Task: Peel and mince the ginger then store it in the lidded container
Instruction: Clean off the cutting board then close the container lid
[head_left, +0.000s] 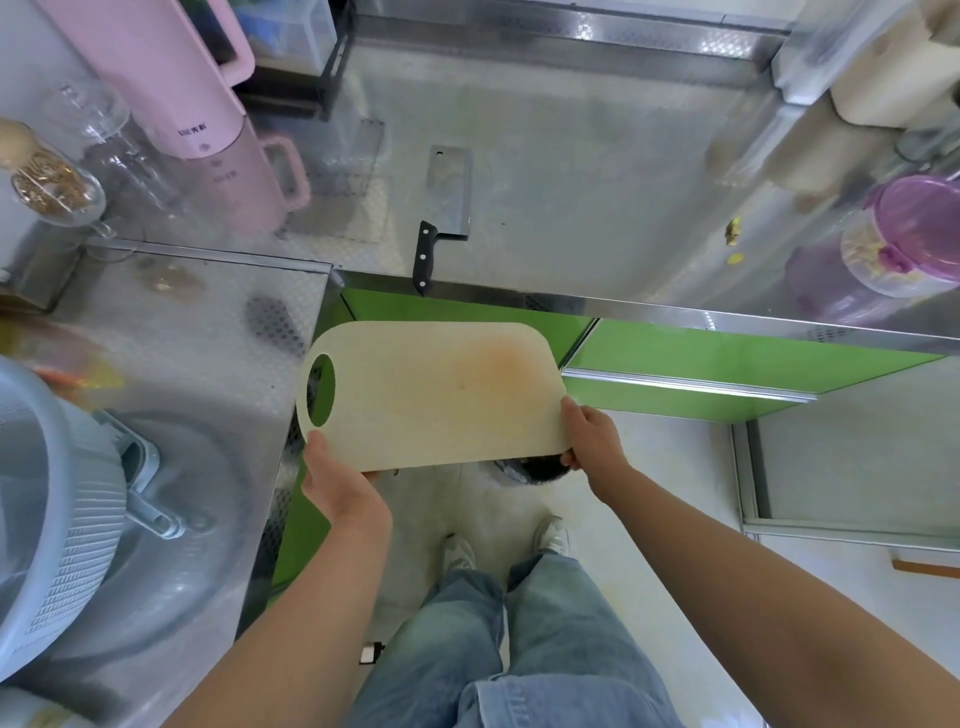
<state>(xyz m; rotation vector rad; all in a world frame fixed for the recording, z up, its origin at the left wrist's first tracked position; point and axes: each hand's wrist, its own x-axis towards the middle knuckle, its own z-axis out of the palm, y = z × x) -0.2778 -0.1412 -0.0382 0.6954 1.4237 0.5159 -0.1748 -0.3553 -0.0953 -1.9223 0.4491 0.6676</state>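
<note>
Left hand (340, 486), right hand (595, 441), rounded board (431, 395)

Kitchen; home or small catering cannot be told. Worktops (571, 156) are clad in patterned stainless steel sheet and set in an L, with green cabinet fronts (727, 374) seen below. A black-handled cleaver (447, 197) is laid on the steel, and a pale plastic cutting board (431, 395) is seen just off the counter edge. A pink electric jug (171, 88) and glass jars (52, 192) are stood in the left corner. A grey colander (62, 519) and a metal pan (171, 519) are noted lower left. A purple lidded container (909, 234) with pale food inside is stood at right.
</note>
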